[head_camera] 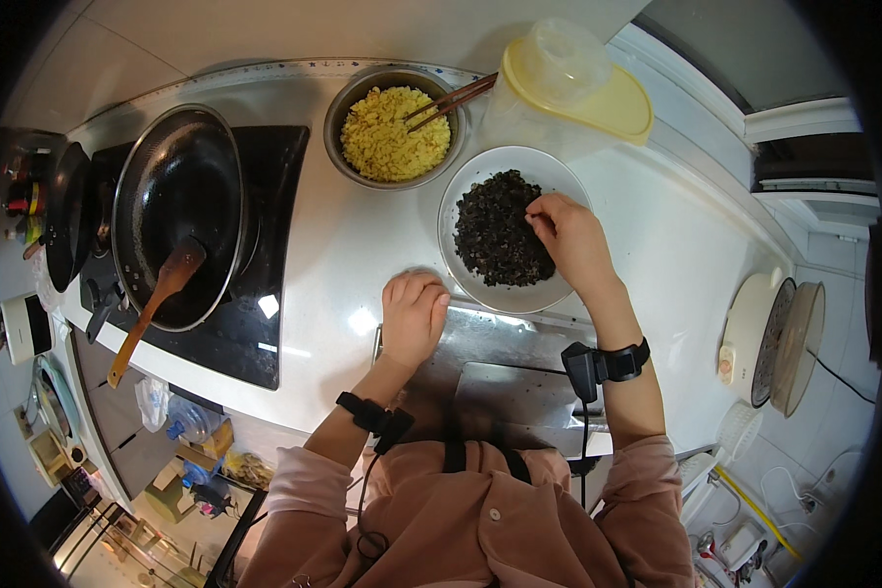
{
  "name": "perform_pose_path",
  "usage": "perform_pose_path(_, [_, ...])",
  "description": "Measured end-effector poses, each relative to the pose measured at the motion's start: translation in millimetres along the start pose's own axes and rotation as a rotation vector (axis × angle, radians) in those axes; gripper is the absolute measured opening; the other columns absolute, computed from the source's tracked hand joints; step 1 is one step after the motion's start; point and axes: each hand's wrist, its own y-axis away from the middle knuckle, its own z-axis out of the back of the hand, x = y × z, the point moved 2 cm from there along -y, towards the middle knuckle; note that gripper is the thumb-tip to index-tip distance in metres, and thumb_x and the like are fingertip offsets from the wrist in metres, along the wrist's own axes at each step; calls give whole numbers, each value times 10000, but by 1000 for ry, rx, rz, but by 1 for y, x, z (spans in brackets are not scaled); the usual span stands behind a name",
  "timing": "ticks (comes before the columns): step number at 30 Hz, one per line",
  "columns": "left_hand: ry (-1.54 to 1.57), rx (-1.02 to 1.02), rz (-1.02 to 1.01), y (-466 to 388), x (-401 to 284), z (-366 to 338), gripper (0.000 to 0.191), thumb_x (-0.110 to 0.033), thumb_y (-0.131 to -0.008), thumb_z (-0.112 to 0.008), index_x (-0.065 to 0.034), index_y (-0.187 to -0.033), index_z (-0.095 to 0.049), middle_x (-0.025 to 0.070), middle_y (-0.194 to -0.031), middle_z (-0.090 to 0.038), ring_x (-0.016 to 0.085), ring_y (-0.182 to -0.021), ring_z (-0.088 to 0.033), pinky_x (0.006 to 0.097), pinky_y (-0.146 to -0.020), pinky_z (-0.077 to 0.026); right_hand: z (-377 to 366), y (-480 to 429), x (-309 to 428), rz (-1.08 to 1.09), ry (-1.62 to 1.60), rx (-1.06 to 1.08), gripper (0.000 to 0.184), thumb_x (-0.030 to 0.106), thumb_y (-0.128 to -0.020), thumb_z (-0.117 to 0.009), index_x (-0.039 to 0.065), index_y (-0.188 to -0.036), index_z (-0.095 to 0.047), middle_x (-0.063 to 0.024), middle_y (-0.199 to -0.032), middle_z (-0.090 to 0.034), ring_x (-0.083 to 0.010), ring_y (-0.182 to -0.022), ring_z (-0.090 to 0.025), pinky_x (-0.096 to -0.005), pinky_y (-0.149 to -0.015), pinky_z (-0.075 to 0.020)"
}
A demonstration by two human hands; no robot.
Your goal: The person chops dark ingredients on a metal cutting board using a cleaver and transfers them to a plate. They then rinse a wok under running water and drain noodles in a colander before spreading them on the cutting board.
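Observation:
A white bowl (461, 282) with dark chopped bits (496, 228) stands on the light worktop. Over its right side is my right hand (572, 239), fingertips pinched together at the bits; whether something is between them cannot be told. My left hand (414, 312) rests loosely curled on the counter edge, left of the bowl, and holds nothing visible. Behind it, a metal bowl (336, 151) contains yellow crumbled food (393, 132), with brown chopsticks (456, 101) leaning in it.
At left a black wok (173, 184) with a wooden spatula (165, 287) sits on a black glass hob (268, 220). A plastic container with a yellow lid (625, 110) stands behind the bowls. A metal sink (448, 345) lies before me. A round cream electric cooker (746, 331) is at right.

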Motion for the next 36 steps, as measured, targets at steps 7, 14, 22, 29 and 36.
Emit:
perform_pose_path(7, [-5, -6, -6, 0, 1, 1, 120, -180, -857, -594, -73, -883, -640, 50, -1023, -584, 277, -1027, -517, 442, -978, -349, -27, 8, 23, 293, 83, 238, 147, -6, -763, -661, 69, -889, -667, -70, -877, -606, -287, -821, -623, -379, -715, -514])
perform_pose_path(14, [-9, -4, -18, -1, -4, 2, 119, -181, -856, -596, -72, -878, -638, 50, -1026, -583, 275, -1027, -518, 445, -982, -349, -12, 8, 20, 196, 113, 112, 121, 25, -703, -665, 78, -807, -638, -77, -856, -548, -273, -847, -599, -389, -739, -499])
perform_pose_path(22, [-18, -11, -13, 0, -5, 5, 119, -182, -858, -594, -72, -869, -639, 48, -1014, -585, 275, -1019, -519, 447, -993, -346, -37, 13, 30, 327, 226, 210, 139, 52, -713, -711, 80, -818, -625, -66, -832, -524, -264, -812, -580, -383, -730, -478])
perform_pose_path(29, [-12, -27, -28, 1, -5, 8, 119, -179, -854, -596, -70, -861, -641, 44, -1004, -590, 270, -1008, -522, 443, -989, -347, -8, 20, 33, 29, -135, 195, 89, 56, -789, -682, 15, -834, -617, -91, -833, -556, -272, -725, -589, -348, -637, -484])
perform_pose_path(36, [-11, -44, -49, 7, -10, 15, 123, -180, -854, -597, -67, -861, -644, 46, -995, -592, 272, -1002, -523, 438, -974, -353, 8, 34, 39, -175, -303, 212, 61, 27, -816, -653, -13, -845, -617, -54, -800, -526, -126, -670, -518, -263, -604, -431])
